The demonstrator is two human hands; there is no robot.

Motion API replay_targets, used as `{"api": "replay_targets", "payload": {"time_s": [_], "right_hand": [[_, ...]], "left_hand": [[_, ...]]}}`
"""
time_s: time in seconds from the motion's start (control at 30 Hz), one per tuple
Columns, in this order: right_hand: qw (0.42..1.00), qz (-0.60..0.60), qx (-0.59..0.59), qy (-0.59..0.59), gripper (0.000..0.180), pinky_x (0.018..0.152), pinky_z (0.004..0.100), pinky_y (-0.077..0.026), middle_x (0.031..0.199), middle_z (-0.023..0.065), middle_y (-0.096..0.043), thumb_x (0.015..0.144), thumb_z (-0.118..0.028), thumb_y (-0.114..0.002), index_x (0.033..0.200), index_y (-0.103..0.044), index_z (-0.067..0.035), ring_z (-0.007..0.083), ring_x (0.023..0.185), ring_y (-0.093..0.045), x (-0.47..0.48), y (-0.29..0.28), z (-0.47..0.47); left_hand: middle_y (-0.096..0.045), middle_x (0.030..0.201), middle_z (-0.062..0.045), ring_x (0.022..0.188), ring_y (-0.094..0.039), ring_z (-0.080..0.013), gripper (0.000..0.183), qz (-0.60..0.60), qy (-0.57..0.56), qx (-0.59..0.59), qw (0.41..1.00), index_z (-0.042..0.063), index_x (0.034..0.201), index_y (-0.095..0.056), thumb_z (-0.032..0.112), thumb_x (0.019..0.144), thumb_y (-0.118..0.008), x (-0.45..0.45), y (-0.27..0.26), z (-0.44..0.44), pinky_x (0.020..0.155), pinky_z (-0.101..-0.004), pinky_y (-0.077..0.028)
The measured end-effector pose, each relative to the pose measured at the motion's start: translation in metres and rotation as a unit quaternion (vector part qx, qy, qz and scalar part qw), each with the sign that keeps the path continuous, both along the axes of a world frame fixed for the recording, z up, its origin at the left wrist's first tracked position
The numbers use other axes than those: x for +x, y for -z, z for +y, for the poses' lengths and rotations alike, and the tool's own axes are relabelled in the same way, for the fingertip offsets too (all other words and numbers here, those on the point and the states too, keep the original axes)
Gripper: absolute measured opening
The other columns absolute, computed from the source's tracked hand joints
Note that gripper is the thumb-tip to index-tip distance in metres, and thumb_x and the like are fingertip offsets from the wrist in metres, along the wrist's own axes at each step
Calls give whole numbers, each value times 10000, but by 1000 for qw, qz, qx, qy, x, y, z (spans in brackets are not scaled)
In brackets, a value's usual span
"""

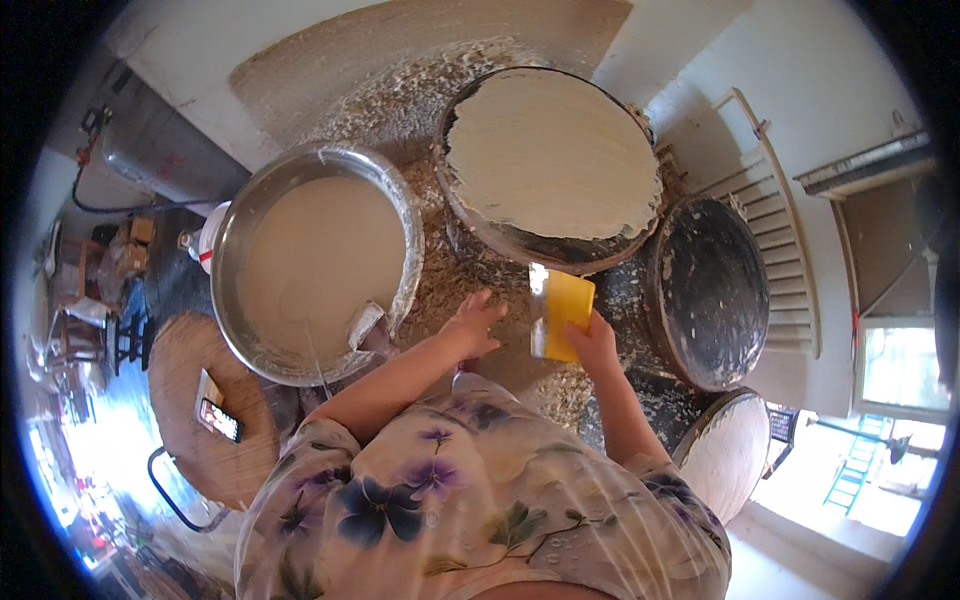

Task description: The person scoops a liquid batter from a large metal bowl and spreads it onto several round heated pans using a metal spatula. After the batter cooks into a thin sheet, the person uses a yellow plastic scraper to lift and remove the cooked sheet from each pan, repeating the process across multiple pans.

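Note:
My right hand [596,343] grips a yellow scraper [564,315] with a pale, wet-looking edge, just below a round dark griddle [570,259]. A thin layer of cream-coloured batter [555,157] covers most of the griddle and has ragged edges. My left hand [474,328] is empty, fingers spread, between the griddle and a large metal basin [225,300]. Pale liquid batter [322,255] fills much of the basin. A batter-coated scoop [367,328] rests at its lower right side, its handle partly hidden near my left forearm.
Another round dark griddle [709,292] stands at the right, with a pale round surface [727,457] below it. At the left, a round wooden board [195,450] bears a phone [220,420]. Batter splashes mark the wall [405,82]. A slatted wooden rack [780,255] leans at the right.

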State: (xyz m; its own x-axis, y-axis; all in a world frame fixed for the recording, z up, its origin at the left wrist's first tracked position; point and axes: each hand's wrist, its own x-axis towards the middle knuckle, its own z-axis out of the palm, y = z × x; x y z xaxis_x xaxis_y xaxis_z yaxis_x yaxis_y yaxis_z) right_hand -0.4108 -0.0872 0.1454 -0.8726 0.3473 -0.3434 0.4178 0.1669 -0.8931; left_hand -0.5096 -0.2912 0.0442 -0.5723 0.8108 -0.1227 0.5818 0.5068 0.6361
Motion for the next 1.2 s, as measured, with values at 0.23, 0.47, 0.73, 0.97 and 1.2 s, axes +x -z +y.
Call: {"api": "replay_targets", "payload": {"time_s": [0.23,0.47,0.73,0.97,1.2], "right_hand": [[954,172,163,-185,277,716,317,-467,919,154,-570,797,-111,-520,1047,-501,7,283,820,-573,-44,6,-100],[936,182,84,-289,298,683,260,-467,1027,142,-570,769,-182,-614,988,-576,17,189,835,-583,-56,20,-153],[894,-319,-271,-160,429,664,332,-493,895,129,-577,829,-395,-507,952,-537,15,227,744,-595,-90,131,-198],[794,-288,-490,-214,283,668,370,-501,816,132,-558,741,-45,-558,995,-444,8,226,713,-589,-62,141,-237],[889,-251,-247,-293,158,505,308,-460,623,78,-543,711,-51,-596,840,-511,-17,164,528,-542,-1,123,-186]], "left_hand": [[-508,1096,-68,950,-515,-176,471,-595,-217,233,738,60,1164,-446,363,817,-547,15,-56,-26,795,-293,-439],[-546,1036,-68,955,-527,-194,341,-390,-442,292,754,64,1095,-506,288,838,-491,53,-78,-177,801,-302,-427],[-499,1136,-98,1069,-477,-233,443,-569,-576,448,380,92,1177,-413,242,787,-559,105,-36,-292,905,-408,-379],[-536,750,-33,530,-478,-107,276,-647,-529,452,311,132,955,-500,301,763,-604,77,-18,-302,458,-200,-432],[-585,700,-62,518,-520,-167,299,-373,-525,137,753,72,929,-574,304,744,-607,86,-59,-374,432,-283,-394]]}}
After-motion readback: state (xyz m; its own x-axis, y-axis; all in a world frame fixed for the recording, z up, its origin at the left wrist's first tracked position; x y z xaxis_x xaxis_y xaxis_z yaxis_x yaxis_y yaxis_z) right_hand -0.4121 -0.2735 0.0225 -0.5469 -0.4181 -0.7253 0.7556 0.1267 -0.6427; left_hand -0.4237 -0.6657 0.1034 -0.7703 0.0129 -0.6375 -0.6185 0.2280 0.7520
